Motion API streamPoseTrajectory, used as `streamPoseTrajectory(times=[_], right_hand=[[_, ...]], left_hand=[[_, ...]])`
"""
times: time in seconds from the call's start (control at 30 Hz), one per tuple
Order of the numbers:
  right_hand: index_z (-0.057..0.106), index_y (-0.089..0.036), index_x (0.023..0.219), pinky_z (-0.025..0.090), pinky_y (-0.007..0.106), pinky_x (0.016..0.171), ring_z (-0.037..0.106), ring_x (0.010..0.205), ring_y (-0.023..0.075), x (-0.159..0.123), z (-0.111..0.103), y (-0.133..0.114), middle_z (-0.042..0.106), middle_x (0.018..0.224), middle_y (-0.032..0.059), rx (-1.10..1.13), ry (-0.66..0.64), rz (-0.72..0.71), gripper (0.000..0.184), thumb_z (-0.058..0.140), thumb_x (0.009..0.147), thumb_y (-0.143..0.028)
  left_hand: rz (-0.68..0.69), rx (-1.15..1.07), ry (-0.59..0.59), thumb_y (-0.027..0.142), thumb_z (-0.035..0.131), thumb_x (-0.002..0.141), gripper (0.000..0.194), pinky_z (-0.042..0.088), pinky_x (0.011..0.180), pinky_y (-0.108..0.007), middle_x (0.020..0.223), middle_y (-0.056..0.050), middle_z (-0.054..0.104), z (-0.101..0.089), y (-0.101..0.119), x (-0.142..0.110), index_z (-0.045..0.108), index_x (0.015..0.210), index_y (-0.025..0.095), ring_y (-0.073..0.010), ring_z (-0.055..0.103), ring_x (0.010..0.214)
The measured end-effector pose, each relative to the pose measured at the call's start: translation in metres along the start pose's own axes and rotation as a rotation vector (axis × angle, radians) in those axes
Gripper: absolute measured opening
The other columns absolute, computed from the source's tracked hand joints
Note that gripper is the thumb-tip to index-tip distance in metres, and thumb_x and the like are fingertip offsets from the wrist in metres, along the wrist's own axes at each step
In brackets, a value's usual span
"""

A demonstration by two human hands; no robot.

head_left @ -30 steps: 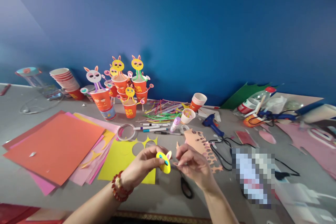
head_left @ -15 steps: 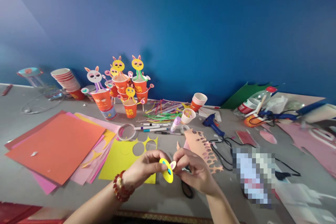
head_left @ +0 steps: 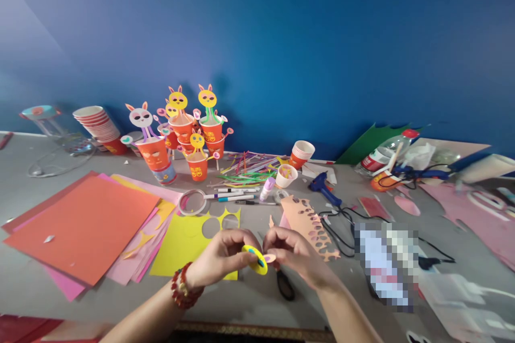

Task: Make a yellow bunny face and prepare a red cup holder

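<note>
Between the thumb and fingers of my left hand [head_left: 229,256] is a yellow paper disc [head_left: 260,265] with blue-green marks on its face. My right hand [head_left: 293,254] pinches a small pale paper ear [head_left: 269,259] with a pinkish middle, held at the disc's right edge. Whether the ear is stuck to the disc I cannot tell. Under my right hand lie scissors [head_left: 285,285], their blades mostly hidden. A yellow paper sheet [head_left: 177,249] with round cut-outs lies beneath my left hand.
Orange and pink paper sheets [head_left: 88,225] are stacked at left. Paper cups with animal figures [head_left: 197,166] stand behind. Markers [head_left: 231,198], a tape roll [head_left: 193,202] and a peach cut-out sheet [head_left: 308,225] lie nearby. A blue glue gun [head_left: 323,187] trails a black cord at right.
The yellow disc has tilted flatter, and the ear has turned to point more sideways. My right hand has shifted slightly, showing more of the scissors' handle. The view has moved a little.
</note>
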State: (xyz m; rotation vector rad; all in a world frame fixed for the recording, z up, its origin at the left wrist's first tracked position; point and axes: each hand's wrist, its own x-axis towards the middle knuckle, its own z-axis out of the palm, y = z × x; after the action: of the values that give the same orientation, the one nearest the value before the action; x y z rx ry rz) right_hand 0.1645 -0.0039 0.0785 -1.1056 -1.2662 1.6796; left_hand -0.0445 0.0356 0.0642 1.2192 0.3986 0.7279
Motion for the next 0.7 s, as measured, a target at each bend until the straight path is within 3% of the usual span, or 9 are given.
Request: streamPoseTrajectory(times=[0.13,0.33,0.53,0.7], right_hand=[[0.06,-0.015,0.073,0.036,0.02,0.052,0.047,0.053,0.0088,0.004,-0.001,0.003,0.057,0.062,-0.0031,0.001,-0.038,0.098,0.039,0.082,0.07,-0.047],[0.06,-0.016,0.073,0.033,0.018,0.045,0.042,0.048,0.0071,0.005,-0.005,0.006,0.053,0.058,-0.0054,-0.073,-0.066,0.124,0.039,0.081,0.069,-0.048],[0.058,-0.016,0.068,0.029,0.018,0.045,0.039,0.047,0.0066,0.005,-0.005,0.009,0.05,0.054,-0.0068,-0.092,-0.016,0.093,0.031,0.079,0.068,-0.038],[0.057,-0.017,0.068,0.03,0.019,0.045,0.041,0.047,0.0075,0.004,-0.006,0.011,0.049,0.056,-0.0059,-0.078,0.127,0.001,0.029,0.076,0.072,-0.039]], left_hand=[[0.042,0.094,-0.011,0.028,0.07,0.088,0.018,0.05,0.072,-0.026,0.084,-0.009,0.069,0.0,0.001,0.0,0.072,0.087,0.01,-0.016,0.065,0.077],[0.056,0.277,0.017,0.028,0.069,0.089,0.018,0.048,0.073,-0.026,0.083,-0.009,0.069,0.001,0.001,0.002,0.071,0.085,0.011,-0.0169,0.064,0.077],[0.071,0.303,0.051,0.026,0.068,0.089,0.015,0.048,0.073,-0.026,0.082,-0.008,0.068,0.003,-0.005,0.003,0.069,0.084,0.012,-0.0167,0.063,0.078],[0.249,0.341,0.079,0.021,0.068,0.09,0.008,0.051,0.082,-0.031,0.095,-0.011,0.068,0.005,-0.002,0.001,0.072,0.09,0.014,-0.0199,0.065,0.092]])
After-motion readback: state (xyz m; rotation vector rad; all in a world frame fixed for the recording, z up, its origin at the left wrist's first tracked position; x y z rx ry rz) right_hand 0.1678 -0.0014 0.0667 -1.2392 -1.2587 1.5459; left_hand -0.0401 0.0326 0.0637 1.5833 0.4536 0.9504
